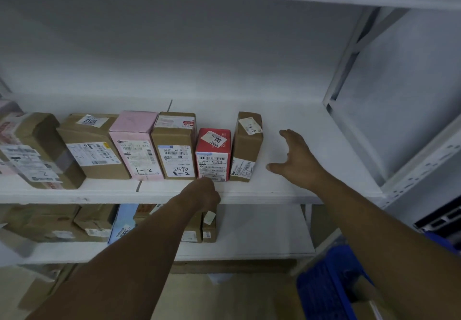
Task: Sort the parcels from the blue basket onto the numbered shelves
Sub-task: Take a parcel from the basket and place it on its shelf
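A row of parcels stands on the white shelf [287,187]. The rightmost is a narrow brown box [245,145]; left of it are a small red box [214,155], a brown box marked 2490 [174,152] and a pink box [136,142]. My right hand [296,162] hovers open over the bare shelf just right of the narrow brown box, not touching it. My left hand [203,193] is closed at the shelf's front edge, right below the red box, with nothing visible in it. The blue basket [321,292] sits low at the right with a brown parcel [366,297] inside.
More brown parcels [84,142] fill the shelf's left side. A lower shelf [259,244] holds several boxes and a light blue packet [122,222]. A white upright post [349,52] frames the shelf on the right, with another rack [424,160] beyond it.
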